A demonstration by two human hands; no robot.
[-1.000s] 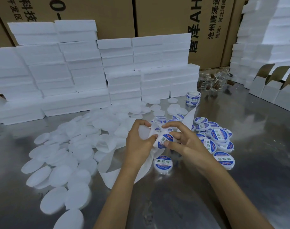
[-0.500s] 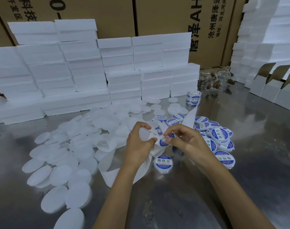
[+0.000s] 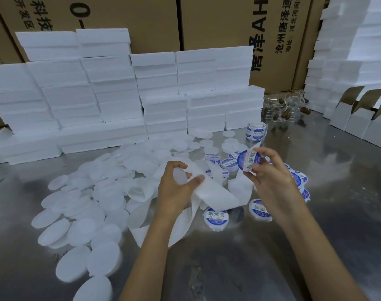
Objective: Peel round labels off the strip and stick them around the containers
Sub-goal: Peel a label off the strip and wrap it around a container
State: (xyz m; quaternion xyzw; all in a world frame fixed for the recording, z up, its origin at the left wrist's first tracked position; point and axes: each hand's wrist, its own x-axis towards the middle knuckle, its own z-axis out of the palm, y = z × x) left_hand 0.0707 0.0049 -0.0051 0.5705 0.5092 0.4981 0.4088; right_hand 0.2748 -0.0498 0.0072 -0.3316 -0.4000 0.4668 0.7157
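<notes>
A round label [image 3: 248, 160] was held up off the strip, pinched in the right hand.

The right hand [image 3: 272, 179] was raised above the table [image 3: 272, 257], its thumb and fingertips pinching the blue-and-white label by its edges, face toward the camera. The left hand [image 3: 176, 187], lower and just beside it, curled its fingers round a plain white container [image 3: 180, 178] while its thumb pressed the white backing strip [image 3: 215, 194], which trailed down to the table between the forearms. A labelled container [image 3: 216, 216] lay under the strip, with more labelled ones [image 3: 259, 208] near the right wrist. Plain white lids [image 3: 76, 213] were spread out to the left, foam blocks [image 3: 120, 94] stacked behind, and a label roll [image 3: 256, 131] stood farther back.
</notes>
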